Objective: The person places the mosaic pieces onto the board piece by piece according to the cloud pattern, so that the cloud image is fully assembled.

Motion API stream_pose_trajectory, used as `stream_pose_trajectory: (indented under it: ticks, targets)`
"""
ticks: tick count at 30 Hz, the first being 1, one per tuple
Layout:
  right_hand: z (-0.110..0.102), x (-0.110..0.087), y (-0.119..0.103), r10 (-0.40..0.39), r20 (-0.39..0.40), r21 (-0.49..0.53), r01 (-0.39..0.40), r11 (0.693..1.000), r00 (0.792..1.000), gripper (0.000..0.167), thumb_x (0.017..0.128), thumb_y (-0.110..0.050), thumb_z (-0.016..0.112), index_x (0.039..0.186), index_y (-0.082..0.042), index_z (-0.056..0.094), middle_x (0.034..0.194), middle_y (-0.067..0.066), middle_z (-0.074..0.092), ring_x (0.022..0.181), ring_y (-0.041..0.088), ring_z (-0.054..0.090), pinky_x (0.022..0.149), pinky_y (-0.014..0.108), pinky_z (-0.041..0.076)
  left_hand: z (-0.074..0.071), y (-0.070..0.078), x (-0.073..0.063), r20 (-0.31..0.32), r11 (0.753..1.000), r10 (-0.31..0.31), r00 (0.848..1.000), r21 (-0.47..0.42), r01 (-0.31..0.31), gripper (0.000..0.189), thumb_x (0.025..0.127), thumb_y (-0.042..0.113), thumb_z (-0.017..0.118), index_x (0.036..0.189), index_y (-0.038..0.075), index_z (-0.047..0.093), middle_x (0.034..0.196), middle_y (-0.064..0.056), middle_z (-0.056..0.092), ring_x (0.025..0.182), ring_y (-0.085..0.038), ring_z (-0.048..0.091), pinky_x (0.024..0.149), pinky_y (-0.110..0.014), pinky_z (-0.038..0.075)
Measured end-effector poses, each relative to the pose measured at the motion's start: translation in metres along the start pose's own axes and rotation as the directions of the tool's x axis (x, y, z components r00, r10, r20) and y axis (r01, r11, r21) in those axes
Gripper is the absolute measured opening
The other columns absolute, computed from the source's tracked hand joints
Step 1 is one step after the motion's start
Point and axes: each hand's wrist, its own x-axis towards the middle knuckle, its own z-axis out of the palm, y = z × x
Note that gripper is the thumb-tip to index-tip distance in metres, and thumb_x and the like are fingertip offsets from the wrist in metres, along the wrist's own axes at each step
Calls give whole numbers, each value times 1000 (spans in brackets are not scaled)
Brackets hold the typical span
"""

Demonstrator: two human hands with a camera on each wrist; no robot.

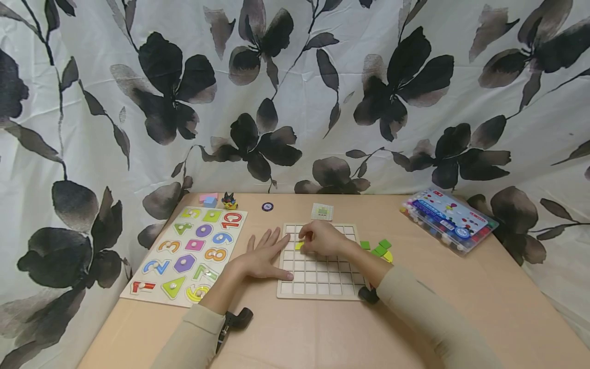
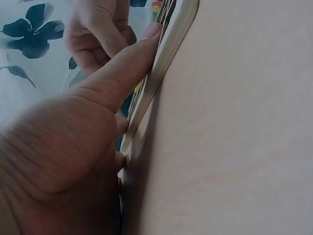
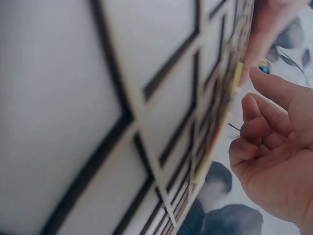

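A white grid board (image 1: pixel 318 284) lies on the table. My left hand (image 1: pixel 260 259) is at its left side, fingers spread and straight, the thumb (image 2: pixel 124 68) resting along the board's edge. Over the upper part of the grid hovers my right hand (image 1: pixel 322 238), with its lower fingers curled in. A gap shows between thumb and index finger in the right wrist view, with nothing seen in it. Beside that hand a yellow tile (image 1: pixel 298 246) sits in a cell. The right wrist view also shows a yellow piece (image 3: pixel 201 171) and a bit of red near the board's far edge.
Green tiles (image 1: pixel 380 250) and a yellow piece (image 1: pixel 388 257) lie right of the board. A small pattern card (image 1: pixel 322 211) is behind it. A number puzzle board (image 1: pixel 156 251) stands left, a plastic box (image 1: pixel 449 220) at right. A small figurine (image 1: pixel 229 201) is at the back.
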Motion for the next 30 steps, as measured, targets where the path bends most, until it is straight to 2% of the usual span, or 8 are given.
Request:
stream_pose_trajectory:
  ticks: [5,8,13,16,23,27,30]
  targets:
    - [-13,-16,-4,-31,-80,49,34,998,996,26,92,-19,81,114,-6,76,88,-4,68,74,12,59,67,27,52,2,-1,1,-2,1000,-10,1000,-10,10,118,79,79,71,169,28,15,177,-8,-6,163,-33,-10,124,-69,-13]
    - [-21,-30,-7,-59,-146,66,69,995,988,27,92,-20,80,115,-8,76,94,-1,70,77,13,59,67,27,52,2,-1,1,2,999,-10,1000,-33,10,119,78,79,71,169,27,14,177,-9,-6,163,-33,-11,124,-68,-15]
    - [-33,-49,-4,-57,-222,97,81,992,973,26,93,-22,80,118,-13,76,105,6,74,82,16,60,69,27,52,-1,2,-2,5,999,3,1000,-47,-3,120,78,79,72,169,24,16,177,-13,-4,163,-37,-9,123,-69,-14]
    - [-37,-57,1,-41,-233,118,71,990,972,28,94,-24,79,120,-15,76,110,8,74,85,17,61,70,28,53,-1,2,-2,7,1000,1,1000,-30,-1,119,78,79,71,169,25,15,177,-12,-4,163,-36,-9,124,-69,-13]
    - [-56,-73,24,-33,-234,102,58,993,972,28,95,-21,79,122,-17,75,116,3,73,89,16,60,75,29,53,-1,3,-1,6,1000,-6,1000,5,6,117,79,78,71,169,28,15,177,-10,-4,163,-34,-9,124,-69,-11]
    - [-70,-84,42,23,-239,77,-4,997,971,28,95,-18,78,123,-15,75,117,6,73,91,18,61,78,31,53,-1,3,-1,6,1000,-4,1000,9,4,117,79,78,71,169,28,15,177,-10,-4,163,-34,-9,124,-69,-12]
    - [-76,-90,57,95,-224,79,-78,994,970,29,94,-15,78,123,-11,75,115,8,73,93,21,60,80,32,53,0,3,-1,3,1000,1,1000,-2,-1,118,78,79,71,169,26,16,177,-11,-3,163,-35,-9,124,-69,-12]
